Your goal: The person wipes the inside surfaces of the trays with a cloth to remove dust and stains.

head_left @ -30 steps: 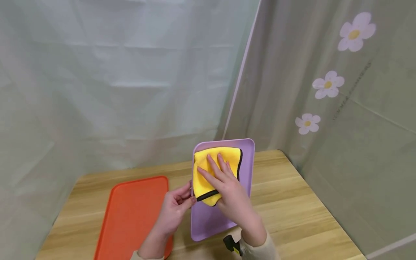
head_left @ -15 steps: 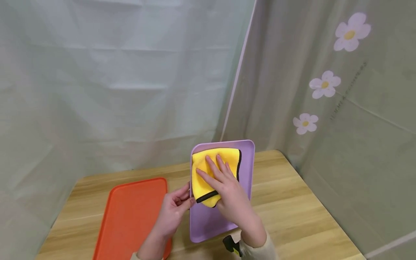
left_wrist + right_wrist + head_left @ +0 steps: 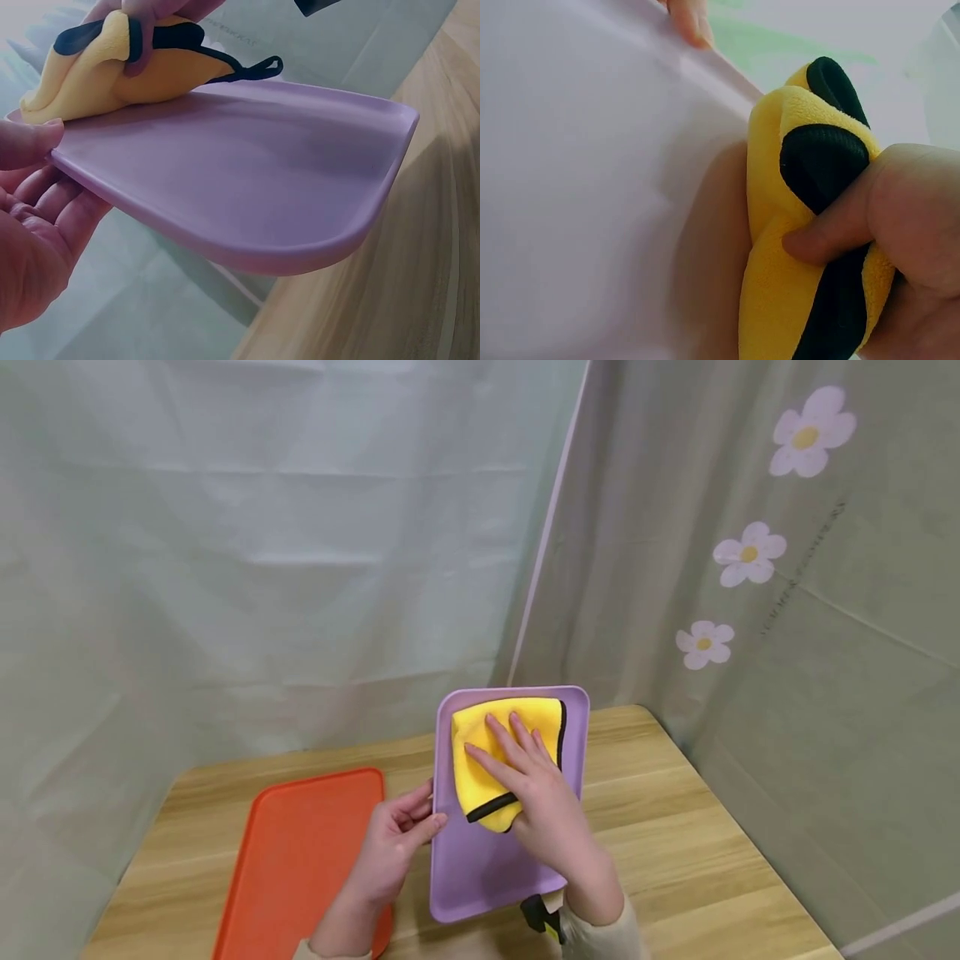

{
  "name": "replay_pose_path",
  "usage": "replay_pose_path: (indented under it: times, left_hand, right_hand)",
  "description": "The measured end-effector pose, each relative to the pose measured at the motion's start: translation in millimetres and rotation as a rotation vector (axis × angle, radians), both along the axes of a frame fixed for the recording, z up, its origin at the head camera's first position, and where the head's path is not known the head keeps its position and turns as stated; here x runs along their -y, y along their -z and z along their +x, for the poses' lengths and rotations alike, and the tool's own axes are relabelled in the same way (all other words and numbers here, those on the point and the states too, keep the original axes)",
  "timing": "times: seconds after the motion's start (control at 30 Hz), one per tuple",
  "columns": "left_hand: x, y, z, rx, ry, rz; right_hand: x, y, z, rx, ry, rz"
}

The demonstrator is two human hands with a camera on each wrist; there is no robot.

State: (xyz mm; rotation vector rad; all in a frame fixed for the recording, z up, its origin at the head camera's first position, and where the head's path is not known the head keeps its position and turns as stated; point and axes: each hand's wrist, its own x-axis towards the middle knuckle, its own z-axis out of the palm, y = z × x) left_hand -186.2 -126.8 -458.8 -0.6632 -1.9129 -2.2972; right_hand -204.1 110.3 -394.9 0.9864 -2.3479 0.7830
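My left hand (image 3: 386,852) holds a purple tray (image 3: 480,868) by its left edge, thumb on the rim and the other fingers beneath. The tray is tilted up off the table. My right hand (image 3: 543,806) keeps a folded yellow cloth (image 3: 467,781) with black trim against the tray's upper part, fingers spread over it. In the right wrist view the thumb hooks into the cloth's folds (image 3: 772,277) and pinches it. A black loop (image 3: 262,69) sticks out from the cloth in the left wrist view.
An orange tray (image 3: 307,852) lies on the wooden table (image 3: 697,860) left of the purple one. Pale curtains (image 3: 337,568) hang behind and beside the table, with flower prints on the right. A black strap piece (image 3: 536,912) is at the right wrist.
My right hand and the yellow cloth have slid right across the tray, away from its left edge. The purple tray and my left hand have shifted slightly to the left.
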Motion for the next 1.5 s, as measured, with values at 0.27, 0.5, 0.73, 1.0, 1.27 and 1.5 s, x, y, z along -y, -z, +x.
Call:
replay_pose_path:
  times: [0.27, 0.5, 0.73, 1.0, 1.27, 1.5]
  left_hand:
    - [6, -4.9, -2.9, -0.014, 0.042, 0.012]
    - [9, -9.7, -5.1, -0.014, 0.067, 0.033]
    - [10, -9.2, -4.1, -0.027, 0.058, 0.053]
    - [10, -9.0, -2.4, -0.023, 0.058, 0.052]
    - [11, -11.7, -0.9, -0.014, 0.04, 0.065]
    - [11, -11.8, 0.6, -0.014, -0.011, 0.027]
  right_hand:
    - [-8, -4.7, -1.7, 0.011, 0.046, -0.016]
    - [-15, -8.8, -5.2, 0.017, 0.069, -0.033]
    - [-21, -7.3, -6.4, -0.002, 0.082, -0.042]
    - [-23, -7.1, -5.9, -0.003, 0.084, -0.05]
    - [-10, -8.8, -3.7, -0.014, 0.079, -0.018]
    - [5, -2.8, 0.0, -0.003, 0.042, 0.025]
